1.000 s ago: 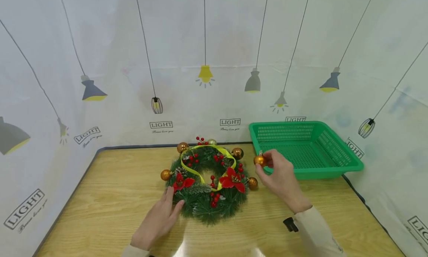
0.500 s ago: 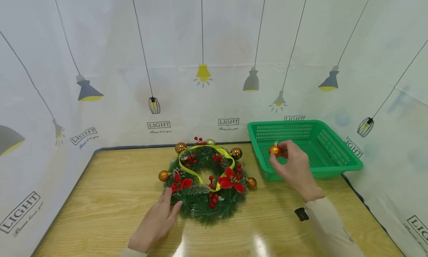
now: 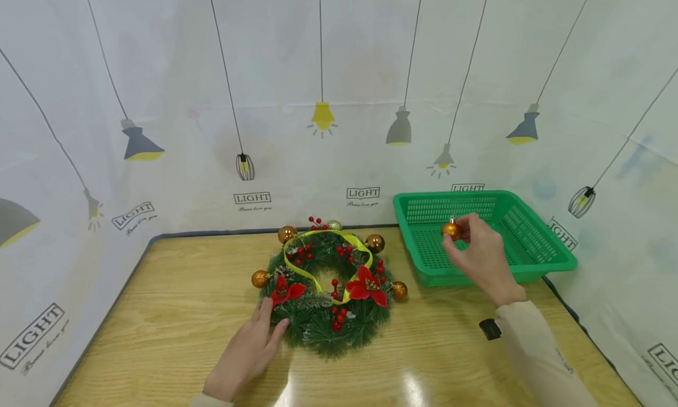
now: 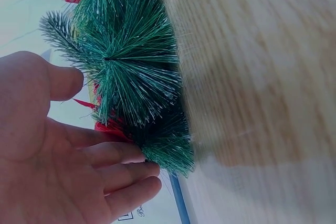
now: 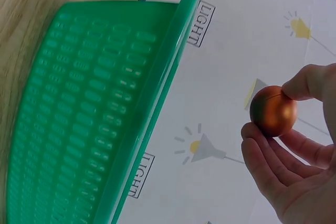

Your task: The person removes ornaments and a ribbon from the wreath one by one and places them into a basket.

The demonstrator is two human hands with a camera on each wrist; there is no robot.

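A green wreath [image 3: 331, 336] lies on the table, trimmed with red poinsettias [image 3: 366, 286], red berries, several gold baubles [image 3: 259, 279] and a yellow ribbon [image 3: 302, 268]. At its left front edge rests my left hand [image 3: 248, 351]; in the left wrist view its straight fingers [image 4: 123, 177] reach to the green bristles and a red petal. My right hand [image 3: 484, 255] pinches a gold-orange bauble [image 5: 273, 111] between thumb and fingertips, its small metal cap pointing up. In the head view this hand overlaps the green basket, and the right wrist view shows the bauble above the rim level.
A green plastic basket [image 3: 558, 264] with slotted walls stands at the back right of the wooden table [image 3: 175, 313]. Behind and beside the table hangs a white cloth [image 3: 296, 54] printed with lamps. A black clip-like piece [image 3: 489, 329] is at the right wrist.
My right hand has carried the bauble rightward, from beside the basket's left edge to over the basket. My left hand has stayed at the wreath.
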